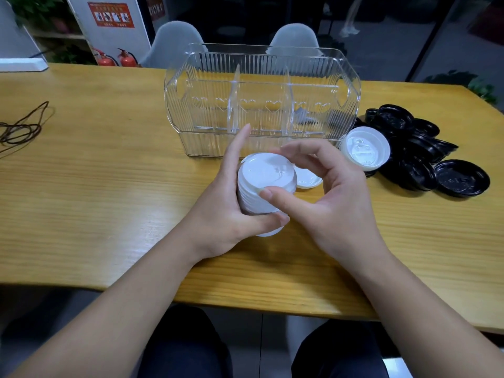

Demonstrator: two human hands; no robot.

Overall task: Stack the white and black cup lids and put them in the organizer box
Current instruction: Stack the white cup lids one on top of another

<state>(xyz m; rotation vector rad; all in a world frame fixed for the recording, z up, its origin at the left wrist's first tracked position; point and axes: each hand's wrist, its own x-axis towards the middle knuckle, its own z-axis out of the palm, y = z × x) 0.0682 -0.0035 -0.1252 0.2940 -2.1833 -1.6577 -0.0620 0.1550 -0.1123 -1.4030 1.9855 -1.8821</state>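
Just before the clear ribbed plastic organizer box (261,105), my left hand (226,211) grips the white plastic lid stack (261,189) upright; my right hand's (335,195) fingers (275,196) pinch its top lid.

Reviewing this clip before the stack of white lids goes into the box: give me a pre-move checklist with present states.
1. Left hand has a firm grip on the white lid stack: ok.
2. Right hand steadies the top lid: ok.
3. Stack edges aligned: cannot tell.
4. Organizer box upright, open on top, compartments free: ok.
5. All white lids gathered: not ok; loose white lid and another white lid remain on the table.
6. Black lids stacked: not ok, a loose pile.
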